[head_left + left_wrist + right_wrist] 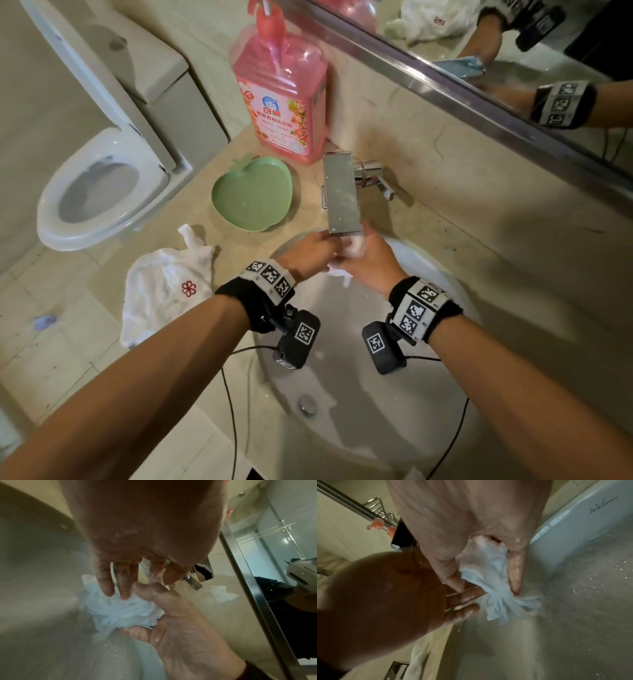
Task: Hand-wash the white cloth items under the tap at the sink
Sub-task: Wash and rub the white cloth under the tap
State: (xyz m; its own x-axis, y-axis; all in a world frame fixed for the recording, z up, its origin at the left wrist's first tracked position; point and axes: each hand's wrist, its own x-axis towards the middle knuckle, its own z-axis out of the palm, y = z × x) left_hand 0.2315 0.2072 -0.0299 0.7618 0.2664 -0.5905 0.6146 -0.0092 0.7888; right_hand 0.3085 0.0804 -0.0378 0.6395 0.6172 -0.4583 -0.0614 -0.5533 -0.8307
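A small wet white cloth (356, 244) is bunched between my two hands right under the spout of the square chrome tap (342, 192), above the sink (445, 270). My right hand (363, 255) grips the cloth (496, 586), which sits between thumb and fingers with a tail hanging below. My left hand (327, 246) reaches in from the left, and its fairly straight fingers (109, 586) press on the cloth (120, 609). Droplets speckle the basin wall. A second white cloth (164, 291) with a red flower mark lies on the counter left of the sink.
A green apple-shaped dish (251, 197) and a pink detergent bottle (281, 102) stand on the counter behind the left of the sink. A toilet (102, 192) is further left. A mirror (513, 51) runs along the wall. The drain (306, 404) shows low in the basin.
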